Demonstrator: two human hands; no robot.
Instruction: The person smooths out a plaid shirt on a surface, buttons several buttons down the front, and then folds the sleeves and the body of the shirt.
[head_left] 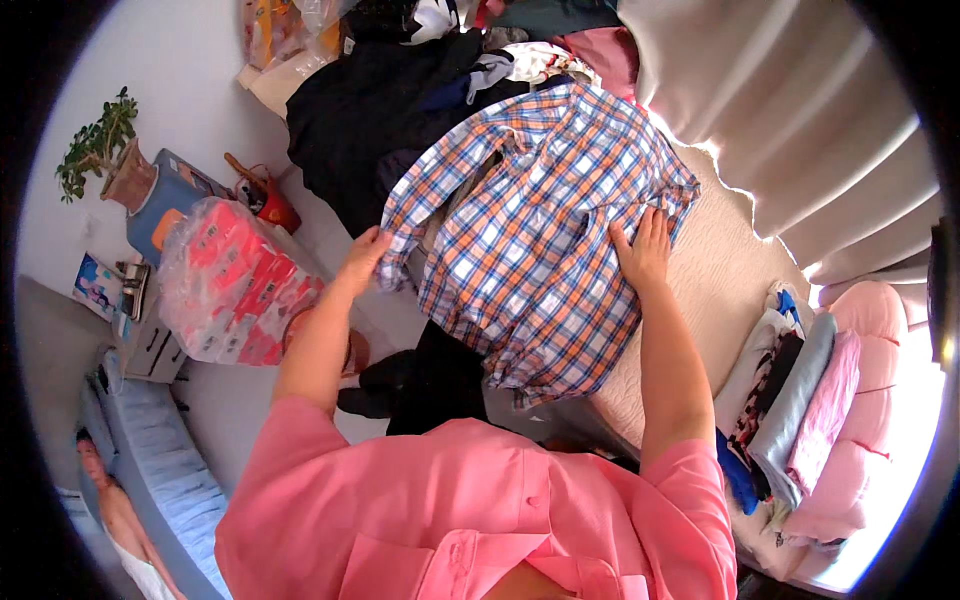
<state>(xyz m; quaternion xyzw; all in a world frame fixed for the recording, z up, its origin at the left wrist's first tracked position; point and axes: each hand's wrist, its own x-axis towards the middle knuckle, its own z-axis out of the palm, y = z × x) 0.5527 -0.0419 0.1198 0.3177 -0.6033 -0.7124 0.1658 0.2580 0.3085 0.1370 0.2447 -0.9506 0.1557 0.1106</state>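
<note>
A plaid long-sleeved shirt in blue, orange and white is spread over the cream-coloured bed or couch cover in front of me, its near end hanging toward my body. My left hand pinches the end of the sleeve on the left, which is stretched out to that side. My right hand lies on the right side of the shirt, fingers extended over the cloth. Creases run across the fabric beside the right hand. Beyond the shirt, a dark heap of clothes touches its far left part.
Rolled or folded clothes lie at right beside a pink cushion. A beige curtain hangs along the far right. Left stand plastic-wrapped red packs, a potted plant and a red bucket. Someone's bare limb shows by the blue sofa.
</note>
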